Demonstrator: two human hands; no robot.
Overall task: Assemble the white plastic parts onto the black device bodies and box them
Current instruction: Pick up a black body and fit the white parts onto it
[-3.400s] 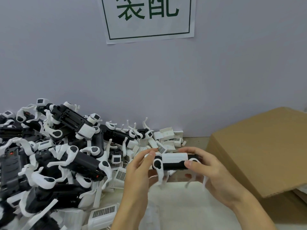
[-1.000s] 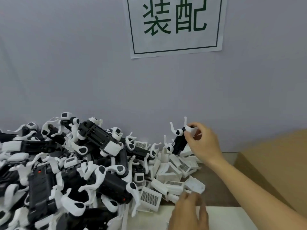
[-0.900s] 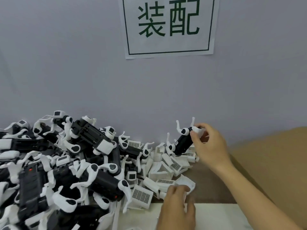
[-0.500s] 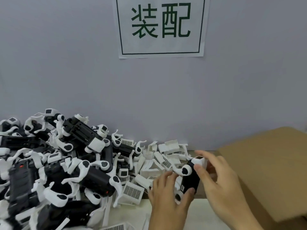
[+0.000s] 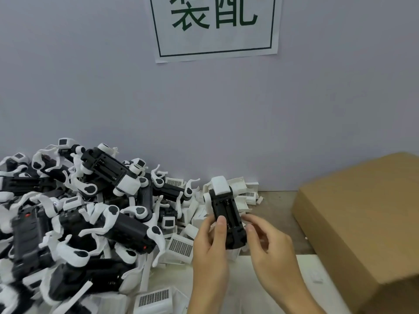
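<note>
- Grey wall is filling the background, and I am seeing a white paper sign with green characters hanging on it, cut off at the top edge.
- Below it, a pale tabletop is carrying a big heap of black device bodies with white limbs on my left.
- Loose white plastic parts, some with grille faces, are lying around the heap's near edge and against the wall.
- I am watching the left hand gripping one black device body from its left side, thumb lying across the open black face.
- That body is standing nearly on end above the table, white cap at its far end, lower end sitting between the two hands.
- The right hand is touching the body's lower right edge with bent fingertips; I cannot tell whether it is truly pinching.
- A brown cardboard box is sitting just right of the hands, flap closed over its top.
</note>
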